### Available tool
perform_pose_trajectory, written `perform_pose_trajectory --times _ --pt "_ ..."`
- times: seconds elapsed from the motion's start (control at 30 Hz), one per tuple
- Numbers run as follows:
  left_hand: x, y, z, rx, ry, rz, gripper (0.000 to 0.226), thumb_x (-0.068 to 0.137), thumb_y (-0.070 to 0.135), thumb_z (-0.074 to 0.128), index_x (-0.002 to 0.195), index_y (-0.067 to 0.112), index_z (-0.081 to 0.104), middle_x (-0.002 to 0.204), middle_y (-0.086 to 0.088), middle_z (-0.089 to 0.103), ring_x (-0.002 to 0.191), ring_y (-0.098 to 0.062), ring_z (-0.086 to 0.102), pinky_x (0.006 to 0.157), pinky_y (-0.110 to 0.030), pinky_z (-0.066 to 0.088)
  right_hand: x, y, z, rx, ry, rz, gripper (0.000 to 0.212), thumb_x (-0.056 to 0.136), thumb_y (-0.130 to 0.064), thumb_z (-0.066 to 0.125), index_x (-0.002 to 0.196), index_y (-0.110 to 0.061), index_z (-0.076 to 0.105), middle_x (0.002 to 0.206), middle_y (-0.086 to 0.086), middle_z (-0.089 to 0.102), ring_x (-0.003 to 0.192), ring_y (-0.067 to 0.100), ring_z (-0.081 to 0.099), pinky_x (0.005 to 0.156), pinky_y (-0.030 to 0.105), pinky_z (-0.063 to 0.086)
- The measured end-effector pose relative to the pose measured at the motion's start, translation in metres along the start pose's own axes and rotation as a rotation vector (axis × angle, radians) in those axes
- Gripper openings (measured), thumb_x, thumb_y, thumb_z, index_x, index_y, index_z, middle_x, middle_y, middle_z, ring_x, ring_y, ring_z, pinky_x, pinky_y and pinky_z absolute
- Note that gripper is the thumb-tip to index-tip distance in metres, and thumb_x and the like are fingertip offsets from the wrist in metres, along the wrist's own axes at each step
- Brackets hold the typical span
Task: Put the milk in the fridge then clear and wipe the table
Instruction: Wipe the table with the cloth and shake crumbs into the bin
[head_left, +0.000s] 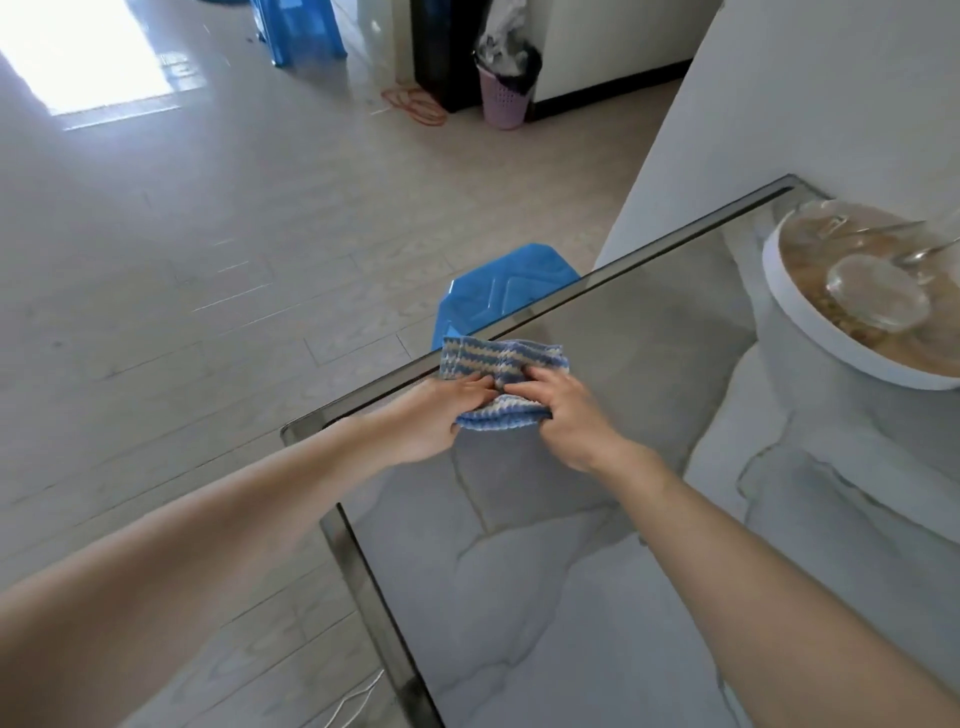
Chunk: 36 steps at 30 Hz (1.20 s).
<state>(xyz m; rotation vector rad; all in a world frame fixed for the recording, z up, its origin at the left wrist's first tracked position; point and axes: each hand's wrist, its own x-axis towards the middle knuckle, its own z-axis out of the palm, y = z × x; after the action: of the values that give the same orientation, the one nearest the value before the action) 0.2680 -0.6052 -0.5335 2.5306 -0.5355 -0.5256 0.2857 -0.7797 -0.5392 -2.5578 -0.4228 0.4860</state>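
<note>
A blue and white striped cloth (506, 358) lies folded near the far left edge of the glass-topped table (649, 332). My left hand (439, 415) grips the cloth's near left side, fingers curled into its folds. My right hand (561, 410) pinches the cloth at its middle and near right corner. Both hands meet over the cloth, which rests on the glass. No milk or fridge is in view.
A large white bowl (810, 332) with glass dishes and a spoon inside stands at the table's far right. A blue plastic stool (498, 291) sits beyond the table's edge. A pink waste basket (504, 98) and another blue stool (301, 31) stand across the tiled floor.
</note>
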Motion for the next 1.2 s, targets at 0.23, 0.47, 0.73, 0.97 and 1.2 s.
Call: perform_pose_trajectory --times 0.23,0.47,0.73,0.97,1.2 --pt "-0.041 0.007 0.012 0.049 0.001 -0.048 0.055 0.088 -0.003 0.039 0.138 0.019 0.041 0.148 0.001 0.037 0.137 -0.017 0.034 0.107 -0.02 0.024 -0.02 -0.021 0.018 0.033 -0.04 -0.071 0.042 0.085 0.005 0.043 0.12 -0.013 0.06 0.141 0.004 0.044 0.131 0.025 0.034 0.108 0.02 0.019" --pt "-0.091 0.03 0.043 0.113 -0.05 -0.127 0.045 0.088 -0.001 0.038 0.13 0.014 0.049 0.138 -0.001 0.048 0.124 -0.02 0.046 0.092 -0.019 0.032 -0.073 -0.03 0.035 0.031 -0.109 -0.15 0.036 0.082 0.007 0.049 0.111 -0.008 0.066 0.133 0.011 0.052 0.124 0.026 0.045 0.096 0.017 0.025" --pt "-0.132 0.092 0.112 0.098 -0.051 -0.074 0.047 0.087 -0.003 0.039 0.131 0.012 0.047 0.138 -0.004 0.046 0.129 -0.021 0.04 0.104 -0.032 0.034 -0.176 -0.004 0.039 0.054 -0.122 -0.132 0.032 0.085 0.004 0.049 0.109 -0.006 0.066 0.132 0.009 0.052 0.123 0.024 0.044 0.091 0.013 0.024" --pt "-0.147 0.173 0.174 0.079 -0.093 0.039 0.051 0.085 -0.005 0.039 0.132 0.014 0.046 0.14 -0.003 0.044 0.127 -0.023 0.042 0.101 -0.032 0.037 -0.273 0.054 0.042 0.024 -0.061 -0.016 0.036 0.085 0.005 0.045 0.11 -0.012 0.066 0.137 0.004 0.047 0.129 0.021 0.038 0.102 0.019 0.024" --pt "-0.152 0.254 0.227 0.096 -0.184 0.152 0.047 0.087 -0.003 0.039 0.131 0.01 0.046 0.14 -0.006 0.043 0.125 -0.025 0.043 0.1 -0.034 0.038 -0.363 0.108 0.034 0.066 -0.049 0.096 0.034 0.075 -0.001 0.046 0.097 -0.011 0.07 0.124 0.007 0.056 0.118 0.024 0.048 0.095 0.024 0.036"
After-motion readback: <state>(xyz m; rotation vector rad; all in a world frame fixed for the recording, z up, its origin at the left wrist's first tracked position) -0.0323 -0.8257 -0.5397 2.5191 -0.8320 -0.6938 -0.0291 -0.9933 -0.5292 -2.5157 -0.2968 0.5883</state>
